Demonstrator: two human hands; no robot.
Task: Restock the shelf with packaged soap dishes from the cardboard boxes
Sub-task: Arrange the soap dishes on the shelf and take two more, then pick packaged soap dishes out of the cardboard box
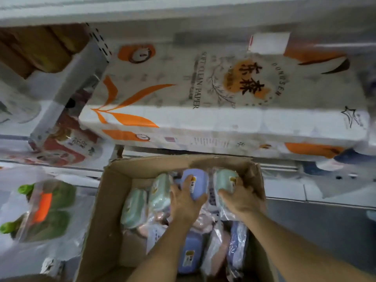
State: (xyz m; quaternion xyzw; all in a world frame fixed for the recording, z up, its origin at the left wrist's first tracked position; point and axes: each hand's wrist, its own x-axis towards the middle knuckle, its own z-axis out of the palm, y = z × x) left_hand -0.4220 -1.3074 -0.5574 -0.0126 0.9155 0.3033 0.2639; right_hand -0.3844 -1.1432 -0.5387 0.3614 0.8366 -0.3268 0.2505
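Reaching into the cardboard box (114, 200), the left hand (184, 202) grasps a purple soap dish (196, 180) and the right hand (242, 200) grasps a green soap dish (224, 181); both stand upright at the far wall, just below the shelf (284, 165).

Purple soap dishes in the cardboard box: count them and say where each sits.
3 visible. One purple soap dish in the left hand at the box's far end; one lying nearer; one by the right wall. Others may be buried.
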